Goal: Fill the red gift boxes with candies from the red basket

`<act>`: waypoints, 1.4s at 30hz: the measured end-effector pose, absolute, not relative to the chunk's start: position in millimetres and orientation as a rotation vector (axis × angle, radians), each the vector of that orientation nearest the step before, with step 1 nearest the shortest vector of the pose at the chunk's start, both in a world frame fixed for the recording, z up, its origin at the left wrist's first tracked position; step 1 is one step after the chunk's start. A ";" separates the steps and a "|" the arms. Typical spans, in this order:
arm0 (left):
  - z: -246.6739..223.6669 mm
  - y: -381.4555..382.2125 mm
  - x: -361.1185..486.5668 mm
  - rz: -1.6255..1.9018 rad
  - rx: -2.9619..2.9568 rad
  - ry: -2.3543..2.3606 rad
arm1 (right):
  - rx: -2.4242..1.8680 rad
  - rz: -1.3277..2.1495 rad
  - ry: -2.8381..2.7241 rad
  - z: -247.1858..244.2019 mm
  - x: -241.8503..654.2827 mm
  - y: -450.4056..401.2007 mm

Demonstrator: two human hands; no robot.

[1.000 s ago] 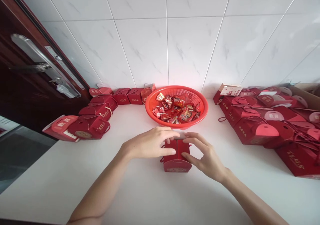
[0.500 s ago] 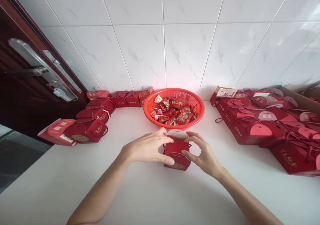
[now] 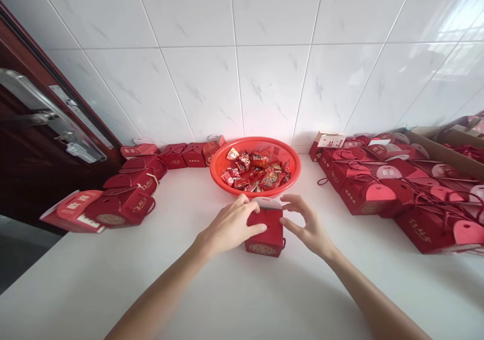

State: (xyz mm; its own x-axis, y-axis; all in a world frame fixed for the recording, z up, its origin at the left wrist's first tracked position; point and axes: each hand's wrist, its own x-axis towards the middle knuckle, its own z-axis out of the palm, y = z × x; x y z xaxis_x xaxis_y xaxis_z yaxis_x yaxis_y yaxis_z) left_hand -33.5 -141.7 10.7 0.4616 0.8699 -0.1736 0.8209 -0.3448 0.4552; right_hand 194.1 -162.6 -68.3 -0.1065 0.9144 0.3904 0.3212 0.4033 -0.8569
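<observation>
A small red candy box point(image 3: 264, 239) with a gold print on its front stands in front of me on the white table. Its front flap is folded down over the top, while the pale rear flap point(image 3: 266, 203) still sticks up. My left hand point(image 3: 236, 224) grips the box from the left, thumb lying on the front flap and fingers at the rear. On the other side my right hand point(image 3: 308, 229) has thumb and fingers apart, the tips at or close to the box's right edge. A red plastic basket point(image 3: 217, 171) of wrapped candies point(image 3: 260, 168) sits just behind.
Closed red boxes point(image 3: 117, 206) line the left side and the wall. Many more boxes point(image 3: 363, 193), with cord handles, crowd the right. A cardboard carton point(image 3: 442, 140) is at the far right, a dark door point(image 3: 22, 143) at the left.
The box's front flap has been folded down, covering the opening that showed before. My left thumb has moved onto that flap. The view has shifted slightly to the right.
</observation>
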 end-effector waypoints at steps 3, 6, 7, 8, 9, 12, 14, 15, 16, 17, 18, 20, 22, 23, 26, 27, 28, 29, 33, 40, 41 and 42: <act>10.2 -145.0 -29.5 0.126 2.229 1.445 | -1.097 0.725 -1.747 -68.4 192.1 -164.2; 13.8 -146.0 -28.2 0.082 2.208 1.505 | -1.085 0.715 -1.807 -66.4 191.7 -166.1; 15.7 -145.8 -28.5 0.070 2.201 1.521 | -1.089 0.713 -1.822 -65.7 191.7 -166.8; 17.5 -145.3 -29.0 0.063 2.197 1.534 | -1.100 0.711 -1.836 -65.2 191.7 -167.5; 19.3 -144.6 -29.7 0.061 2.194 1.545 | -1.112 0.706 -1.847 -64.9 191.5 -168.1; 22.0 -142.4 -32.1 0.097 2.184 1.558 | -1.121 0.683 -1.875 -65.4 190.6 -169.3; 21.1 -140.4 -33.6 0.135 2.175 1.513 | -1.109 0.674 -1.889 -66.1 190.2 -169.2; 19.9 -139.3 -34.3 0.146 2.168 1.473 | -1.105 0.672 -1.892 -66.5 190.4 -168.8; 18.4 -137.9 -34.8 0.148 2.158 1.431 | -1.103 0.674 -1.889 -66.8 190.9 -168.1; 16.7 -136.4 -35.2 0.140 2.146 1.395 | -1.103 0.680 -1.878 -67.1 191.7 -167.3; 15.0 -134.8 -35.5 0.130 2.133 1.368 | -1.106 0.693 -1.860 -67.4 192.9 -166.2; 11.6 -131.8 -35.8 0.112 2.113 1.339 | -1.141 0.740 -1.817 -67.8 196.3 -163.3; 8.5 -129.7 -35.6 0.120 2.109 1.323 | -1.224 0.815 -1.782 -68.1 201.1 -159.6; 7.1 -129.1 -35.4 0.130 2.113 1.316 | -1.271 0.860 -1.765 -68.3 203.8 -157.5; 3.5 -129.0 -34.1 0.157 2.120 1.313 | -1.334 1.033 -1.702 -69.5 212.1 -151.4; 2.7 -129.3 -33.4 0.163 2.122 1.315 | -1.327 1.095 -1.682 -69.7 214.5 -149.8; 2.0 -129.7 -32.5 0.172 2.125 1.318 | -1.318 1.153 -1.666 -69.8 216.5 -148.5; 1.4 -130.3 -31.5 0.183 2.127 1.321 | -1.314 1.201 -1.657 -69.6 218.1 -147.5; -0.7 -132.9 -26.4 0.225 2.116 1.362 | -1.304 1.356 -1.626 -67.1 222.3 -145.9; -9.4 -138.0 -18.5 0.333 2.132 1.412 | -0.972 1.683 -1.262 -54.1 228.4 -144.9; -10.6 -138.3 -17.2 0.349 2.138 1.408 | -0.935 1.666 -1.225 -49.1 228.2 -145.1; -11.7 -138.5 -15.9 0.366 2.144 1.405 | -0.895 1.639 -1.201 -43.2 227.7 -145.3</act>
